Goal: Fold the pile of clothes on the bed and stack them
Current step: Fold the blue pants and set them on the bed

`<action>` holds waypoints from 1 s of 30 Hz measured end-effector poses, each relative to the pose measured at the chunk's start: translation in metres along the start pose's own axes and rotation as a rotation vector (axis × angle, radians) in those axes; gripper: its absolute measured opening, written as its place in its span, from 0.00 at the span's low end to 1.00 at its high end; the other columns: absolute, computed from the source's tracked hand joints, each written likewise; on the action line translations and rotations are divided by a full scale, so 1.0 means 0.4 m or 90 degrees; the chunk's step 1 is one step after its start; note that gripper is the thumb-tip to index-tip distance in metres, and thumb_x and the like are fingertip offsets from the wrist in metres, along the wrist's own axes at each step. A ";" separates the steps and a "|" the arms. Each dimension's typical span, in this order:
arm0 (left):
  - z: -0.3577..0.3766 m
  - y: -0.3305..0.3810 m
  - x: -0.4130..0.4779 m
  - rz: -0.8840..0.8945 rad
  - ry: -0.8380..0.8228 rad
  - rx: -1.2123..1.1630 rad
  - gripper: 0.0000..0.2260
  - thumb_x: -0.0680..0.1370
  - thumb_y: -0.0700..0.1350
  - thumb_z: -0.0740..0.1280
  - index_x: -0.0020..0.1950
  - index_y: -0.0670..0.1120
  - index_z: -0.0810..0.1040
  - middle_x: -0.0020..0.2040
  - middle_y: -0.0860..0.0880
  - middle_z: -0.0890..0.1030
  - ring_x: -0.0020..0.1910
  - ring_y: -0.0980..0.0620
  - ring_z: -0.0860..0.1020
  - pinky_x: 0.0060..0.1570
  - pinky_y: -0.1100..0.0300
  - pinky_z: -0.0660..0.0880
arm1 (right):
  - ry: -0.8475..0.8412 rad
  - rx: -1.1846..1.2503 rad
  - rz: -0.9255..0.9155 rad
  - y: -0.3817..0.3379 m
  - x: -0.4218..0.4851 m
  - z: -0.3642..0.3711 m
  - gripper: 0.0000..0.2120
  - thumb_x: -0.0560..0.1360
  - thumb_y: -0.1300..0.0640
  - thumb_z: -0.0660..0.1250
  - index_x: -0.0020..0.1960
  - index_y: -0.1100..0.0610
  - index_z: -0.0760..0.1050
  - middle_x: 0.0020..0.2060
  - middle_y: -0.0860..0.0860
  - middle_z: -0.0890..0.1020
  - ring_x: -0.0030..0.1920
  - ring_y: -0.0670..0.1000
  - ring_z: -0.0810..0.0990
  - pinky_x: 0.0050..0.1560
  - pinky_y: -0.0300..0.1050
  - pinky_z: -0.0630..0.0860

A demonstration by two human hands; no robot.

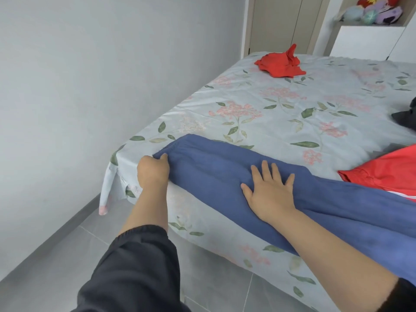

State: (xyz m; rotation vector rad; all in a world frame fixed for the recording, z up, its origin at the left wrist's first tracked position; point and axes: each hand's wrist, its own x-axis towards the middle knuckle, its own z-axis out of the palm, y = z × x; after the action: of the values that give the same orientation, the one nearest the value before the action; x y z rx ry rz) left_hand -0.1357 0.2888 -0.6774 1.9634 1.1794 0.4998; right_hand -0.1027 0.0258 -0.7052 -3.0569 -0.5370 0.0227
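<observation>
Blue trousers (216,167) lie stretched along the near edge of the bed (281,104), waistband at the left corner, legs running off to the right. My left hand (153,170) grips the waistband at the bed's corner. My right hand (270,190) lies flat with fingers spread on the trousers' middle. A crumpled red garment (280,63) sits at the far side of the bed. Another red garment (387,170) lies at the right edge, partly under the blue fabric. A dark garment (405,119) peeks in at the far right.
The bed has a floral sheet hanging over its near side. A grey wall (90,75) runs along the left with a narrow strip of tiled floor (56,266). A wardrobe (281,21) and a shelf with plush toys (373,10) stand behind the bed.
</observation>
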 end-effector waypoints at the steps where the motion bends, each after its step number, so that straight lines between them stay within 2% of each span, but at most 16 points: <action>1: -0.003 -0.002 0.008 -0.005 -0.013 0.006 0.10 0.77 0.45 0.65 0.43 0.38 0.74 0.39 0.44 0.75 0.44 0.40 0.75 0.37 0.57 0.66 | -0.023 0.014 -0.002 -0.002 -0.007 0.005 0.30 0.79 0.38 0.39 0.78 0.49 0.43 0.78 0.51 0.43 0.77 0.54 0.41 0.71 0.65 0.41; 3: -0.009 0.002 0.012 -0.019 -0.020 -0.019 0.10 0.75 0.41 0.64 0.34 0.41 0.69 0.32 0.46 0.70 0.37 0.43 0.70 0.31 0.59 0.64 | -0.045 0.026 -0.008 -0.003 -0.009 0.007 0.30 0.79 0.38 0.39 0.78 0.49 0.43 0.78 0.51 0.44 0.77 0.55 0.41 0.72 0.64 0.41; 4: -0.013 0.008 0.010 -0.023 -0.018 -0.056 0.11 0.75 0.41 0.63 0.33 0.42 0.67 0.31 0.47 0.69 0.36 0.45 0.68 0.30 0.59 0.64 | -0.045 0.028 -0.010 -0.004 -0.009 0.005 0.30 0.80 0.39 0.40 0.78 0.49 0.43 0.78 0.51 0.44 0.77 0.55 0.41 0.72 0.64 0.41; 6: -0.025 0.029 -0.005 -0.017 -0.014 -0.164 0.07 0.76 0.42 0.62 0.40 0.41 0.70 0.37 0.47 0.72 0.39 0.47 0.70 0.37 0.57 0.70 | -0.044 0.044 -0.022 -0.005 -0.008 -0.002 0.29 0.80 0.39 0.42 0.78 0.49 0.45 0.78 0.51 0.45 0.77 0.54 0.42 0.73 0.62 0.41; 8: -0.032 0.061 -0.031 0.028 -0.023 -0.248 0.06 0.77 0.42 0.61 0.50 0.40 0.72 0.43 0.47 0.74 0.44 0.47 0.72 0.43 0.58 0.69 | -0.050 0.130 -0.033 0.005 -0.006 -0.016 0.28 0.81 0.41 0.46 0.78 0.50 0.49 0.78 0.51 0.48 0.77 0.52 0.44 0.74 0.58 0.41; 10: -0.032 0.102 -0.072 0.107 -0.045 -0.277 0.05 0.78 0.42 0.60 0.51 0.42 0.70 0.41 0.50 0.73 0.43 0.49 0.73 0.43 0.61 0.68 | -0.057 0.362 0.008 0.029 -0.010 -0.054 0.26 0.81 0.44 0.51 0.77 0.52 0.55 0.77 0.49 0.55 0.77 0.50 0.51 0.74 0.51 0.46; 13: -0.017 0.164 -0.172 0.224 -0.115 -0.307 0.02 0.78 0.41 0.59 0.50 0.44 0.68 0.38 0.54 0.73 0.35 0.57 0.73 0.31 0.71 0.68 | -0.046 0.742 0.139 0.087 -0.029 -0.111 0.22 0.81 0.47 0.55 0.73 0.53 0.64 0.72 0.47 0.66 0.70 0.49 0.65 0.69 0.41 0.58; 15: -0.001 0.190 -0.253 0.339 -0.202 -0.290 0.02 0.79 0.41 0.60 0.50 0.45 0.68 0.39 0.55 0.74 0.36 0.62 0.73 0.32 0.75 0.67 | -0.052 0.913 0.193 0.132 -0.055 -0.130 0.20 0.81 0.49 0.55 0.71 0.54 0.65 0.67 0.47 0.70 0.64 0.48 0.71 0.65 0.44 0.65; 16: 0.009 0.199 -0.291 0.404 -0.273 -0.257 0.02 0.79 0.41 0.61 0.49 0.45 0.68 0.41 0.55 0.75 0.39 0.62 0.74 0.37 0.75 0.68 | -0.047 0.974 0.209 0.155 -0.068 -0.137 0.19 0.81 0.50 0.56 0.70 0.55 0.65 0.65 0.48 0.71 0.61 0.49 0.73 0.63 0.45 0.67; 18: 0.028 0.204 -0.359 0.508 -0.460 -0.102 0.03 0.79 0.42 0.63 0.50 0.47 0.69 0.51 0.50 0.80 0.50 0.58 0.74 0.52 0.67 0.71 | -0.015 1.028 0.238 0.203 -0.096 -0.144 0.19 0.81 0.52 0.55 0.70 0.56 0.65 0.62 0.51 0.72 0.60 0.51 0.74 0.60 0.46 0.68; 20: 0.039 0.198 -0.409 0.531 -0.638 0.071 0.08 0.77 0.48 0.67 0.56 0.52 0.73 0.63 0.54 0.77 0.60 0.60 0.72 0.60 0.65 0.69 | 0.017 1.042 0.265 0.251 -0.126 -0.142 0.17 0.81 0.53 0.55 0.68 0.57 0.66 0.61 0.54 0.73 0.58 0.53 0.75 0.59 0.46 0.69; 22: 0.044 0.191 -0.431 0.491 -0.718 0.059 0.13 0.77 0.50 0.68 0.62 0.54 0.75 0.64 0.60 0.75 0.60 0.68 0.71 0.59 0.73 0.67 | 0.030 1.042 0.281 0.285 -0.150 -0.134 0.14 0.81 0.54 0.55 0.65 0.57 0.67 0.59 0.56 0.74 0.56 0.54 0.76 0.58 0.46 0.70; 24: 0.044 0.188 -0.428 0.458 -0.613 -0.038 0.10 0.79 0.46 0.66 0.60 0.50 0.79 0.60 0.58 0.79 0.58 0.65 0.75 0.60 0.71 0.69 | 0.018 1.038 0.291 0.297 -0.163 -0.128 0.12 0.81 0.56 0.56 0.63 0.59 0.67 0.57 0.59 0.75 0.55 0.56 0.77 0.57 0.46 0.71; 27: 0.048 0.182 -0.383 0.416 -0.322 0.039 0.11 0.79 0.42 0.61 0.59 0.46 0.80 0.60 0.51 0.80 0.60 0.52 0.76 0.61 0.62 0.69 | -0.008 0.991 0.284 0.282 -0.160 -0.129 0.08 0.81 0.58 0.57 0.57 0.61 0.71 0.49 0.61 0.78 0.49 0.56 0.79 0.49 0.44 0.75; 28: 0.051 0.175 -0.365 0.387 -0.280 0.098 0.13 0.80 0.43 0.60 0.62 0.46 0.78 0.61 0.49 0.79 0.61 0.49 0.75 0.59 0.60 0.69 | -0.012 0.947 0.273 0.270 -0.156 -0.130 0.08 0.80 0.58 0.58 0.55 0.62 0.72 0.46 0.60 0.79 0.46 0.56 0.80 0.47 0.44 0.77; 30: 0.064 0.158 -0.340 0.318 -0.286 0.194 0.16 0.81 0.47 0.58 0.67 0.45 0.73 0.64 0.45 0.76 0.63 0.44 0.73 0.59 0.57 0.68 | -0.010 0.858 0.253 0.249 -0.144 -0.124 0.09 0.78 0.56 0.63 0.55 0.59 0.73 0.46 0.59 0.80 0.44 0.56 0.82 0.50 0.50 0.80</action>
State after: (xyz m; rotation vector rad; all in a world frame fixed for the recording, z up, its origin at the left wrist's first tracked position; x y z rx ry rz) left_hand -0.1500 0.1430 -0.6361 2.4780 0.4984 0.1044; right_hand -0.1217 -0.0891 -0.6594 -1.7727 0.1207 0.2826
